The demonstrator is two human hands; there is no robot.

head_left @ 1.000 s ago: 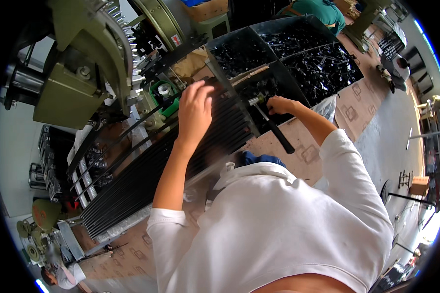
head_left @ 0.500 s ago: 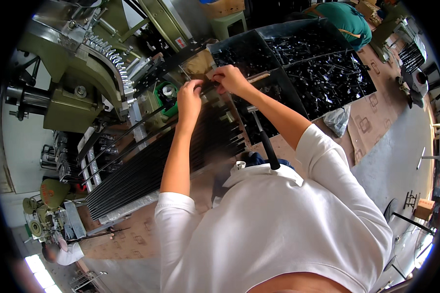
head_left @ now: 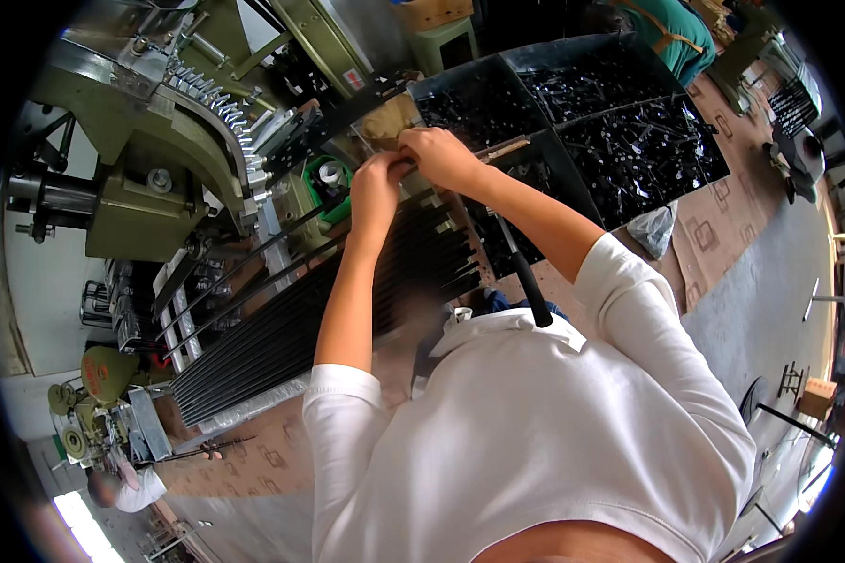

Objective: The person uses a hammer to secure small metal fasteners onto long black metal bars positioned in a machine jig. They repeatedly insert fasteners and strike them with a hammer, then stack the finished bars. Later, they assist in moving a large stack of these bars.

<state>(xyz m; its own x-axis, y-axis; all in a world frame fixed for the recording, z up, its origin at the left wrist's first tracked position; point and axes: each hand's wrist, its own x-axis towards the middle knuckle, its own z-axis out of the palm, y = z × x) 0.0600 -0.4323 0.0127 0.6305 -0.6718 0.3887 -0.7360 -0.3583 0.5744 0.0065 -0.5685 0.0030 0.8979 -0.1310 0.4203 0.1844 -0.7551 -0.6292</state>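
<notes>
My left hand [head_left: 376, 192] and my right hand [head_left: 438, 158] meet above the far end of the bench, fingertips touching. Both are closed in a pinch; whatever lies between the fingers is too small or hidden to make out. Below them a bundle of long black rods [head_left: 291, 342] slants from lower left to upper right. A green bin [head_left: 338, 208] with a white ring-shaped thing inside stands just left of my left hand. To the right of the rods, a hammer with a black handle [head_left: 530, 286] points toward my waist.
A divided dark tray [head_left: 582, 178] full of small black parts lies at the right, with a wooden stick [head_left: 509, 148] at its near-left edge. The green machine [head_left: 150, 202] with a row of springs stands at left. A person in green [head_left: 671, 33] bends beyond the tray.
My hands have come together, the left moving right toward the right hand, and their fingertips now meet. The view has shifted slightly.
</notes>
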